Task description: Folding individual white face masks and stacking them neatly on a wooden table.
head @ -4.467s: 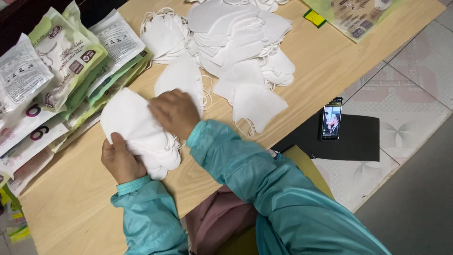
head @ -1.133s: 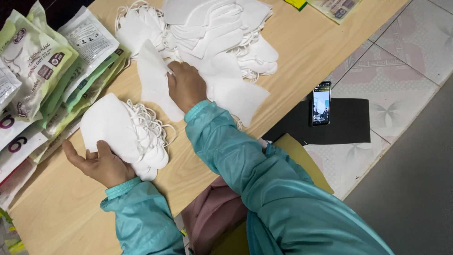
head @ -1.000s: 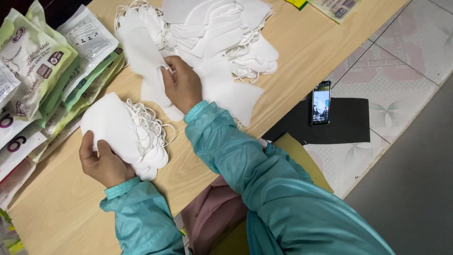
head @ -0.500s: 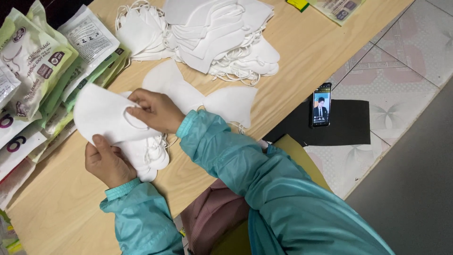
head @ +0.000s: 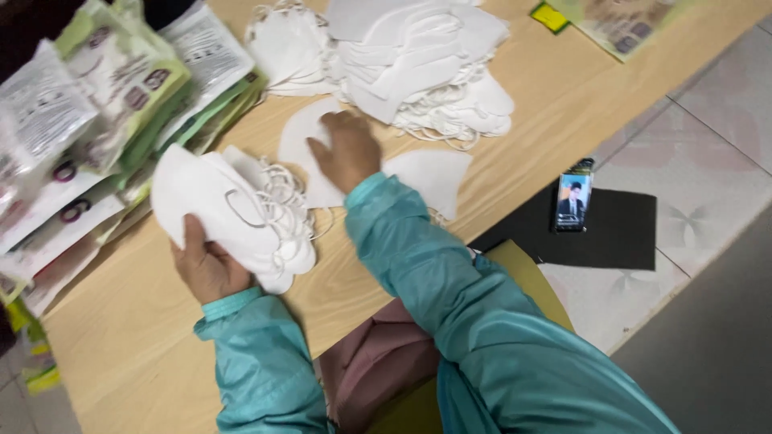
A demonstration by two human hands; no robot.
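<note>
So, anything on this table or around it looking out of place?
Mostly the phone: it lies on a black mat on the floor, screen lit. On the table, the loose masks are a jumbled heap, ear loops tangled.

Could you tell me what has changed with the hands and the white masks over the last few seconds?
The right hand laid the mask it had carried onto the stack in the left hand, let go, and reached back across the table to press on a loose mask beside the big pile. The left hand keeps gripping the stack of masks. The packets and phone stayed put.
</note>
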